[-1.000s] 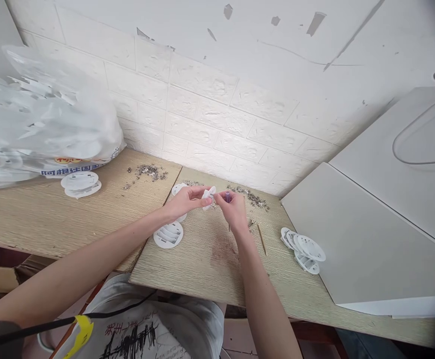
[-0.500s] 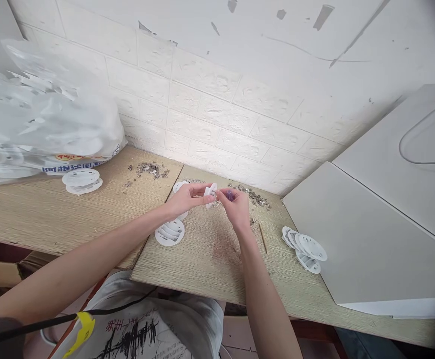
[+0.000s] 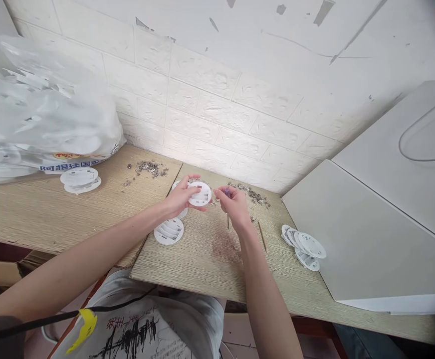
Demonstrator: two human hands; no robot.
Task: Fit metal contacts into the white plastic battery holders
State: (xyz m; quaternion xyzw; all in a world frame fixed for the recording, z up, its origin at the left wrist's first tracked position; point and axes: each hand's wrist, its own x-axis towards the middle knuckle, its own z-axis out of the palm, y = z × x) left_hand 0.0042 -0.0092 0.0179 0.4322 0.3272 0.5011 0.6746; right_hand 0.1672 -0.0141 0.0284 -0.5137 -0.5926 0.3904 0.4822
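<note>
One disc [image 3: 203,196], earlier edge-on, now face-on

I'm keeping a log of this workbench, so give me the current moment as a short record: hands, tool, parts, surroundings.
Left hand: holds a round white disc, its recessed face showing to the camera
Right hand: holds a purple-handled tool, shaft pointing down; fingertip contents too small to tell
Small metal pieces: loose heaps toward the wall
Right-hand disc pile: several overlapping, beside a white panel
Wooden stick: lying right of the right wrist
Plastic bag: far left, bulging with white items
</note>
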